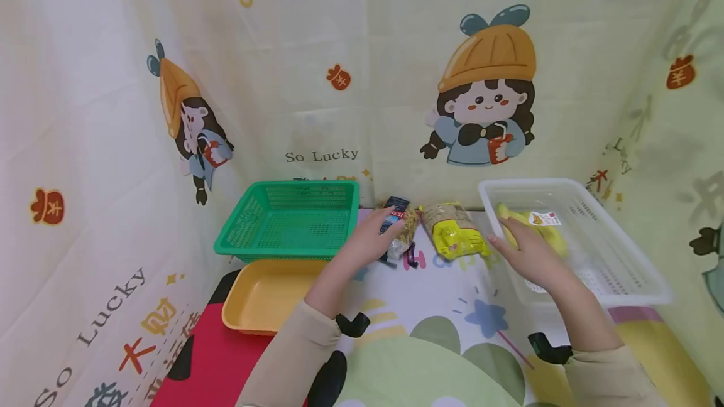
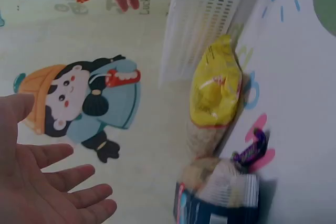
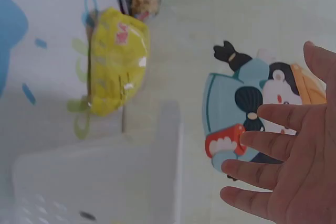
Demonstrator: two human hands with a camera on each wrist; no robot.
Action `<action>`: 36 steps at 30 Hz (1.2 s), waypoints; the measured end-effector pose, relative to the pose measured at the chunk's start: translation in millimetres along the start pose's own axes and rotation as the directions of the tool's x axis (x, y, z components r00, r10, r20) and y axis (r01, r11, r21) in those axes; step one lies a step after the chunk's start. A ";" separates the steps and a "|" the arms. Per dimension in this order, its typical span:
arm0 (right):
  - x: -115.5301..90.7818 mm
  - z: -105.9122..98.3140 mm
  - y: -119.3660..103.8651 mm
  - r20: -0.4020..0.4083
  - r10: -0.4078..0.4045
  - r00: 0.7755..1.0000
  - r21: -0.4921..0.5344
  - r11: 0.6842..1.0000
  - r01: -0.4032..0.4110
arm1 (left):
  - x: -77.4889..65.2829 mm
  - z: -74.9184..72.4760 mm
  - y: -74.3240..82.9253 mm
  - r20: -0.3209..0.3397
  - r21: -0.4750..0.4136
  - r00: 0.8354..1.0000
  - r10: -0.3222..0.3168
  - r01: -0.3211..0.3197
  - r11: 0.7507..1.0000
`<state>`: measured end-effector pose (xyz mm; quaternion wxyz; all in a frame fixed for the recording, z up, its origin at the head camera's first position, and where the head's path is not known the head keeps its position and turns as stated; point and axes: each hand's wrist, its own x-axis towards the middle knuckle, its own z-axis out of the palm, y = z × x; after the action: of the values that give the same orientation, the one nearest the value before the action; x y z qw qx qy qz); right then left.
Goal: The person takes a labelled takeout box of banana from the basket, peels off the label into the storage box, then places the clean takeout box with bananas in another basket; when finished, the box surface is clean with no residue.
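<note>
My left hand [image 1: 370, 240] hovers with fingers spread, near a clear bag with a dark blue label [image 1: 408, 231] and tan pieces inside. The left wrist view shows nothing in that hand [image 2: 58, 182]. Beside the bag lies a small purple-wrapped candy [image 2: 252, 148]. To its right is a yellow and clear plastic bag [image 1: 455, 234] with beige contents. My right hand [image 1: 532, 253] is held over the left side of a white basket [image 1: 616, 250], fingers extended. In the basket are bananas [image 1: 554, 237] with a label, partly hidden by this hand. The right wrist view shows its fingers [image 3: 257, 169] apart and holding nothing.
A green perforated basket [image 1: 288, 253] stands at the back left, with a shallow orange-yellow tray [image 1: 271, 297] in front of it. A printed cloth [image 1: 362, 80] hangs behind and along both sides. The tabletop [image 1: 430, 294] has a colourful printed cover.
</note>
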<state>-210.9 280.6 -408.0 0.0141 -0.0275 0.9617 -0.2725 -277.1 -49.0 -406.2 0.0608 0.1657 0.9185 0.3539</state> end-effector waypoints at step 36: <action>49.4 -97.9 158.8 0.367 0.279 0.888 0.230 0.897 -0.377 | 103.0 128.5 138.5 0.307 -0.480 0.949 -0.077 0.224 0.848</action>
<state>-271.5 463.8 -408.6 0.2225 0.0949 0.8849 -0.3980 -308.1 163.9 -408.2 0.2575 0.1179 0.7849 0.5511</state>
